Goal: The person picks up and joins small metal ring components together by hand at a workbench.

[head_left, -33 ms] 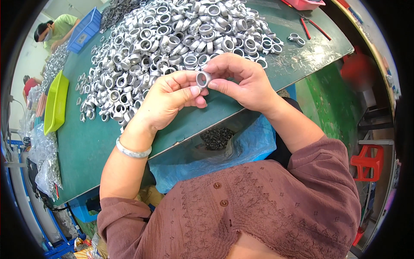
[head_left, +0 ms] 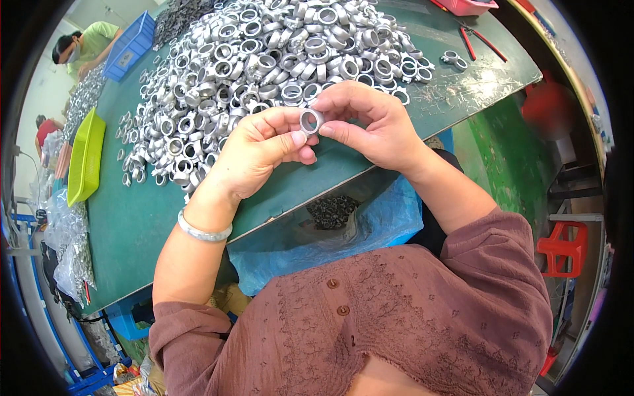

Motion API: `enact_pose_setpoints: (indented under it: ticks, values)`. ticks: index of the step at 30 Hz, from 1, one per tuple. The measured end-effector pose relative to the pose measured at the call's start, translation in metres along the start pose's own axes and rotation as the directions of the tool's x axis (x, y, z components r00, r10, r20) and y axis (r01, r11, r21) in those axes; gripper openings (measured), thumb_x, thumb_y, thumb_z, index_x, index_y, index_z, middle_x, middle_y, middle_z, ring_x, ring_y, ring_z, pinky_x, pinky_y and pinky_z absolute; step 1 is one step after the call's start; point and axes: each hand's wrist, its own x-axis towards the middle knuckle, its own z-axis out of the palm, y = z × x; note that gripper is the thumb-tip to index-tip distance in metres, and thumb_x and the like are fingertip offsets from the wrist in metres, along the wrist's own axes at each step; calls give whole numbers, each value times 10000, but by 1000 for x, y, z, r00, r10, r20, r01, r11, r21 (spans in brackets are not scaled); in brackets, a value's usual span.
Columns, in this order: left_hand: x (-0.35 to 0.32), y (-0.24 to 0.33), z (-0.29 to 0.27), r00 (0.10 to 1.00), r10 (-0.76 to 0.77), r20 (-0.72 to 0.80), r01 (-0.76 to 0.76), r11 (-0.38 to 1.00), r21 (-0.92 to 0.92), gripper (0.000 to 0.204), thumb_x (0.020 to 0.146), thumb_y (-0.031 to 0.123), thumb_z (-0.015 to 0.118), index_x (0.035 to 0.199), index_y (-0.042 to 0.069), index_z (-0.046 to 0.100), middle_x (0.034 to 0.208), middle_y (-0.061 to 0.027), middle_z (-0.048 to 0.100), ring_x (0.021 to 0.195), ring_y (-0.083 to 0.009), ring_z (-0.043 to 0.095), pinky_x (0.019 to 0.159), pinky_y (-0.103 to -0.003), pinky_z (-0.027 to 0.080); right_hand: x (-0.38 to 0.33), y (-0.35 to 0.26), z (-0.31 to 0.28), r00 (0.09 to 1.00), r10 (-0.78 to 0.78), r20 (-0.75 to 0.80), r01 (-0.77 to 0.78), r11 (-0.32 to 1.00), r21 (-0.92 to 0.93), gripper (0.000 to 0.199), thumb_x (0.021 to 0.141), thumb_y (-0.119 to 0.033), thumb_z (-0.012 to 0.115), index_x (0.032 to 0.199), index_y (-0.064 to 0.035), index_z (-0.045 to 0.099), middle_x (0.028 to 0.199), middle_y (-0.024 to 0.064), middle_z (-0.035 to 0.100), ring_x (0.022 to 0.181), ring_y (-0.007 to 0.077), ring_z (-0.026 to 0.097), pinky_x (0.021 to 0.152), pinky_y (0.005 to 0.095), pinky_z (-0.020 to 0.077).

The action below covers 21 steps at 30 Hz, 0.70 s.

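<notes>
A small silver metal ring (head_left: 310, 121) is pinched between my left hand (head_left: 254, 155) and my right hand (head_left: 370, 125), just above the near edge of the green table (head_left: 132, 224). My left thumb presses its lower rim, and my right fingers curl over its top. A large heap of similar silver rings (head_left: 264, 59) covers the table right behind my hands. Below the table edge, an open blue plastic bag (head_left: 389, 224) lies at my lap with several dark rings (head_left: 333, 211) inside. A pale bangle (head_left: 201, 231) circles my left wrist.
A yellow-green tray (head_left: 86, 155) and a blue crate (head_left: 132, 43) sit at the far left, near a person in a green top (head_left: 82, 46). Red-handled pliers (head_left: 479, 39) and two loose rings (head_left: 454, 59) lie at the right. A red stool (head_left: 564, 247) stands on the floor.
</notes>
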Motion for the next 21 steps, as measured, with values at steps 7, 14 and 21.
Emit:
enact_pose_setpoints:
  ticks: [7, 14, 21]
  values:
    - [1, -7, 1, 961, 274, -41, -256, 935, 246, 216, 812, -25, 565, 1027, -4, 572, 941, -68, 608, 817, -122, 585, 732, -253, 498, -1, 2, -1, 1000, 16, -23, -16, 1000, 12, 189, 767, 0, 626, 954, -26, 608, 861, 24, 603, 750, 72, 570, 664, 202, 459]
    - [0, -9, 5, 890, 455, 17, -404, 771, 492, 209, 766, -71, 592, 963, -1, 596, 917, -53, 583, 842, -115, 588, 742, -232, 478, -1, 1, 1, 996, 85, -25, -81, 985, 154, 234, 782, 45, 581, 1009, -7, 579, 901, 37, 604, 821, 84, 573, 745, 213, 468]
    - [0, -9, 9, 876, 483, 10, -406, 725, 557, 204, 742, -88, 598, 921, 11, 594, 878, -46, 575, 830, -114, 588, 728, -234, 484, -2, 0, 1, 997, 78, 9, -79, 975, 209, 312, 788, 67, 562, 1092, 9, 526, 960, 61, 588, 870, 103, 570, 800, 229, 464]
